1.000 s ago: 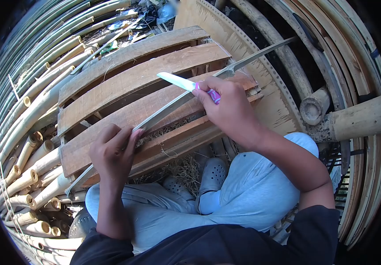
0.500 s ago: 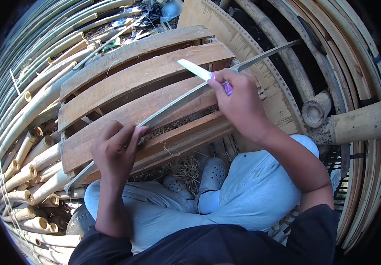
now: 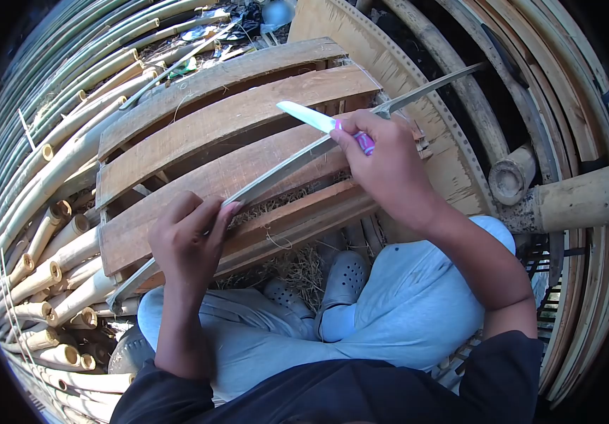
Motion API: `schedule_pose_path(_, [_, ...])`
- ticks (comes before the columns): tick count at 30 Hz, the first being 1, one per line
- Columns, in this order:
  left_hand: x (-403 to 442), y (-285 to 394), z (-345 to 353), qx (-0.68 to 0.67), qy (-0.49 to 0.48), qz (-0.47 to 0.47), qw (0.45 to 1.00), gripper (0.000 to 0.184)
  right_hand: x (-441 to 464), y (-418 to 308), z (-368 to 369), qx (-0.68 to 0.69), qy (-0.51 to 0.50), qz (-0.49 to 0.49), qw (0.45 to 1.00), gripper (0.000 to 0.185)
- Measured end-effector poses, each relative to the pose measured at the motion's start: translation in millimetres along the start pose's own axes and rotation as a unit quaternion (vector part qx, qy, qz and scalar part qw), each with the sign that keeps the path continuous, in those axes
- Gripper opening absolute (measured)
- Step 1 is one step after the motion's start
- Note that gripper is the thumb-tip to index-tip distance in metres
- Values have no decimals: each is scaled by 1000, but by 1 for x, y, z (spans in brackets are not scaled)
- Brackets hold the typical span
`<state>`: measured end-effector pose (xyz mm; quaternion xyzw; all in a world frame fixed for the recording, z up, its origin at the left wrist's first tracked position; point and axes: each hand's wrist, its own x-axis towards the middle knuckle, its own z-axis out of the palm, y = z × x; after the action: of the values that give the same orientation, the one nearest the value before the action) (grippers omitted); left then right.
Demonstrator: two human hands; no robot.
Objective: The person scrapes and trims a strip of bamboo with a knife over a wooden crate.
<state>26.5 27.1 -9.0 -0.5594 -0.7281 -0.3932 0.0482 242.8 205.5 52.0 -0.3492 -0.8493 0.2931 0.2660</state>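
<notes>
Two hands are held over a slatted table point(image 3: 241, 116). Across the middle of the frame a long strip point(image 3: 276, 173) is held slantwise, from lower left to upper right. It is pinched by the left hand point(image 3: 188, 237), left of centre, the grip closed with the thumb pressed to the strip. By the right hand point(image 3: 393, 166), right of centre, a knife point(image 3: 304, 116) is grasped, the grip wrapped round its pink-and-white handle. The pale blade is pointed to the upper left; whether the strip is touched by its base cannot be told. Poles point(image 3: 78, 251) are stacked at left; shoes point(image 3: 347, 279) are seen below centre.
</notes>
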Motion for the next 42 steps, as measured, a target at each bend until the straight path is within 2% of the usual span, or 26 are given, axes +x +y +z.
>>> schedule_pose_path(1, [-1,0,-1,1,-1,-2,1000,18,2,1,-3,-45,21,17,999,16])
schedule_pose_path(2, [-1,1,-1,0,-7,-3,1000,17,-2,3,5,-38,49,-26,998,16])
schedule_pose_path(3, [-1,2,-1,0,-12,-3,1000,16,-10,-3,12,-39,49,-28,998,16])
schedule_pose_path(5, [-1,3,-2,-1,-11,-4,1000,16,-24,-15,25,14,-27,-44,999,14])
schedule_pose_path(7, [0,2,-2,-2,-14,-3,1000,17,-14,-10,14,13,-44,-38,998,13])
schedule_pose_path(9, [0,2,-1,-4,-10,-1,1000,17,-1,-2,4,-32,22,-32,999,15])
schedule_pose_path(10, [-2,2,-2,-4,-11,-2,1000,17,0,-8,0,-34,20,24,999,15])
schedule_pose_path(11, [-2,2,-2,-1,-11,-2,1000,17,-4,-10,4,-34,20,25,999,15])
schedule_pose_path(14, [-1,3,-2,-1,-9,-2,1000,17,-26,-11,29,4,-3,-95,995,15])
schedule_pose_path(15, [-1,3,-2,-2,-11,-4,1000,18,-24,-13,25,4,-1,-95,995,15])
schedule_pose_path(17, [0,2,-1,-2,-7,-3,1000,17,-16,-13,12,11,-51,-17,999,14])
schedule_pose_path(18, [-1,2,0,-2,0,-4,1000,17,-10,-3,13,-28,-12,-55,998,17])
schedule_pose_path(19, [-1,2,0,-2,0,-4,1000,17,-6,2,10,-28,-12,-56,998,17])
schedule_pose_path(21, [-1,2,-1,5,3,6,1000,17,0,8,4,-138,-21,-73,987,15])
schedule_pose_path(22, [-1,2,-1,4,4,8,1000,17,4,14,2,-140,-20,-73,987,15])
schedule_pose_path(24, [-2,3,-3,-2,-6,-4,1000,15,9,26,-1,-198,-35,-151,968,10])
schedule_pose_path(28, [0,7,-8,-20,-6,2,1000,13,17,28,-10,-211,-29,-163,963,6])
schedule_pose_path(33, [1,15,-19,-26,-48,-44,998,17,34,47,-29,-291,8,-115,950,4])
schedule_pose_path(37, [0,10,-19,-28,-52,-28,998,16,46,61,-44,-309,23,-91,946,11])
schedule_pose_path(39, [2,8,-18,-9,-52,-21,998,16,46,55,-51,-254,31,-62,965,24])
schedule_pose_path(40, [2,6,-17,-8,-51,-22,998,16,47,51,-59,-253,31,-63,965,24])
schedule_pose_path(42, [2,1,-16,-5,-48,4,999,17,50,47,-76,-174,13,51,983,34])
